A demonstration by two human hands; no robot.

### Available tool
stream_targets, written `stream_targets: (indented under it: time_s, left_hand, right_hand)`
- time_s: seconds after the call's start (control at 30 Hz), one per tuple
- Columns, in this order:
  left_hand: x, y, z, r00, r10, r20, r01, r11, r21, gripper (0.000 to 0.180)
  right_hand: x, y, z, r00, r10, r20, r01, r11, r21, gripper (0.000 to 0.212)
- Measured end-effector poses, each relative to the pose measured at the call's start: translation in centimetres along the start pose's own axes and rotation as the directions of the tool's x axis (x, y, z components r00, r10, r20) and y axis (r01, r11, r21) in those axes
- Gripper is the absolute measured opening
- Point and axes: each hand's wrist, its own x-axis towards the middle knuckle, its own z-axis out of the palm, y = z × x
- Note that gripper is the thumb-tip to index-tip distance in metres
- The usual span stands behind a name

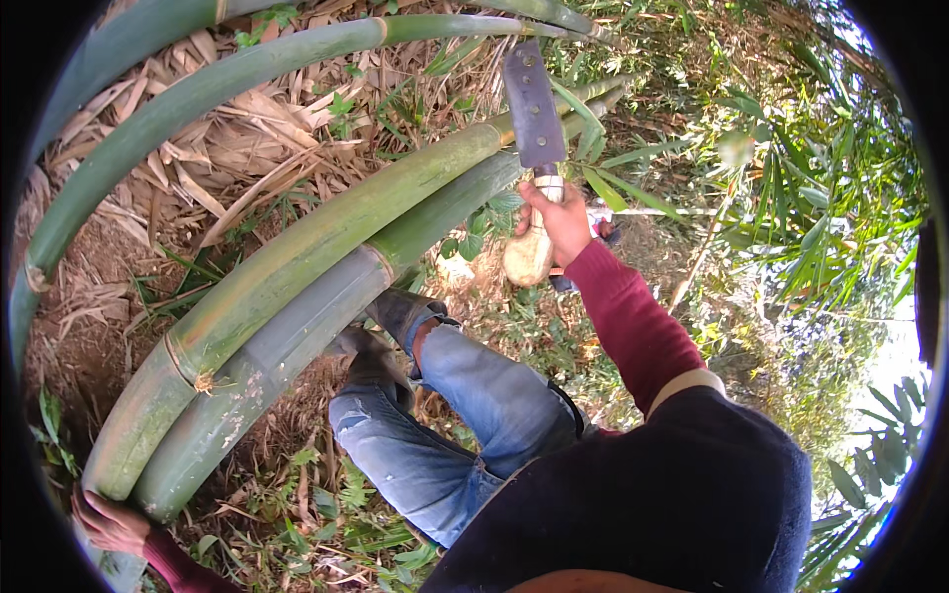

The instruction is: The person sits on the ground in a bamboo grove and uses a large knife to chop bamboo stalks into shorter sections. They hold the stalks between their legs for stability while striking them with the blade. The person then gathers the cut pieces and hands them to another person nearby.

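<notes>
In my right hand (560, 225) is a machete, its pale bulbous wooden handle (527, 259) wrapped by my fingers. The broad dark blade (534, 104) points up and away, with several light round spots along it. My left hand (111, 524), at the lower left, curls over the near part of a thick green bamboo stalk (267, 262), fingers bent round its side. A second stalk (306, 316) lies close alongside it, with a greyish, scuffed section. The blade hangs above the far parts of both stalks and looks apart from them.
Other bamboo stalks (188, 104) curve across the upper left. Dry husks (267, 138) litter the ground there. Leafy growth (801, 188) fills the right side. My legs in torn jeans (504, 395) are just right of the stalks, with dark boots (395, 316) beside them.
</notes>
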Motion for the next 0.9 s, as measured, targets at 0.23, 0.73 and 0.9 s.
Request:
stream_targets:
  time_s: [0.23,0.73,0.9]
  left_hand:
    - [0.1,-3.3,2.1,0.998,-0.010,0.055,-0.002,0.976,0.216,0.052]
    - [3.5,4.3,0.7,0.824,-0.565,0.046,0.541,0.808,0.234,0.068]
    - [5.1,3.6,2.8,0.857,-0.515,-0.014,0.509,0.843,0.174,0.070]
  right_hand:
    - [-2.2,0.6,-2.2,0.963,0.216,-0.163,-0.071,0.783,0.618,0.023]
    - [6.6,6.0,-1.3,0.895,0.339,0.290,-0.442,0.592,0.674,0.021]
    - [7.1,4.1,1.6,0.913,0.402,0.067,-0.267,0.465,0.844,0.016]
